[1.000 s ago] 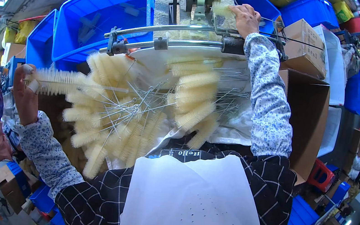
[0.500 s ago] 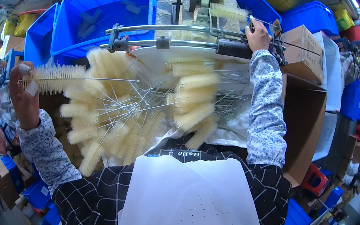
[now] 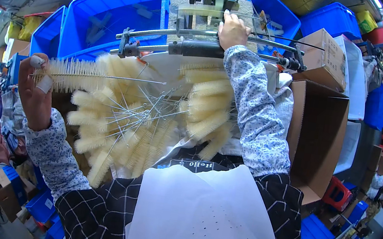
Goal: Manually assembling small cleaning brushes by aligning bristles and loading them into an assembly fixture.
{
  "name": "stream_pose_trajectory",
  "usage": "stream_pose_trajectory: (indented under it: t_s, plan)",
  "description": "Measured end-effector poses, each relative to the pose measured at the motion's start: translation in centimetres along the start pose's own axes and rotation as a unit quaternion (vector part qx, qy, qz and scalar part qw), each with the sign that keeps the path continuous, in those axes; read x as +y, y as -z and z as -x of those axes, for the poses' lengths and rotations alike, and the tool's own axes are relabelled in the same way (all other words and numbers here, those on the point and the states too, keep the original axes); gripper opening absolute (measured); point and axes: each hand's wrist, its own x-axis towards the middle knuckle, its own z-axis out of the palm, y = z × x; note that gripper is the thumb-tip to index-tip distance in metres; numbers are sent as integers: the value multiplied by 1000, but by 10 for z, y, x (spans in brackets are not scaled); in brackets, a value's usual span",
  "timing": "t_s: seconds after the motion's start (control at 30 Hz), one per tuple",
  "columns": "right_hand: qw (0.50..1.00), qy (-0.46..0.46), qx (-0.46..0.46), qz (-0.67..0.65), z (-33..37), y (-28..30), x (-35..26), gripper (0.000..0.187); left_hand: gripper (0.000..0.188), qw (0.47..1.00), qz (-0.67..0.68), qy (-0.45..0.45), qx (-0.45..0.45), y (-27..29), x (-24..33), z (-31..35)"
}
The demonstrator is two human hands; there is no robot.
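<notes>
My left hand (image 3: 37, 93), with white tape on its fingers, is closed on the bristled end of a cream bottle brush (image 3: 73, 75); the brush's wire stem points right. Over the rails of a metal bench machine (image 3: 196, 48), my right hand (image 3: 234, 32) is curled at its sliding part. Its fingertips meet the right end of a second brush (image 3: 199, 10), which lies across the machine. What the palm grips is hidden. Between my arms lies a heap of cream brushes (image 3: 96, 121), wire stems crossing in the middle, beside a stacked row of brushes (image 3: 206, 104).
A large blue bin (image 3: 164, 5) with a few clear pieces in it stands behind the heap. Another blue bin (image 3: 295, 24) is right of the machine. An open carton (image 3: 316, 137) sits by my right arm, a closed carton (image 3: 324, 60) beyond it. A thin black rod (image 3: 305, 44) sticks out rightward.
My right hand has slid left along the machine, and the brush there and the sliding part have shifted left too. My left hand has moved slightly right, still holding its brush.
</notes>
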Motion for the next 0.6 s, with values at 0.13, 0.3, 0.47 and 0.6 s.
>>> stream_pose_trajectory:
  t_s: [0.13,0.3,0.47,0.6]
  plan:
    - [1000,-8,13,2,-1,7,33,33,36,1000,-18,-9,-11,2,-1,1]
    - [999,-27,24,29,-7,19,100,31,35,999,-14,22,40,16,-4,12]
    - [995,-15,-24,-93,-23,24,165,34,40,998,45,16,31,25,-12,15]
    - [992,-2,56,117,-38,38,172,27,39,986,149,76,-18,0,-17,-1]
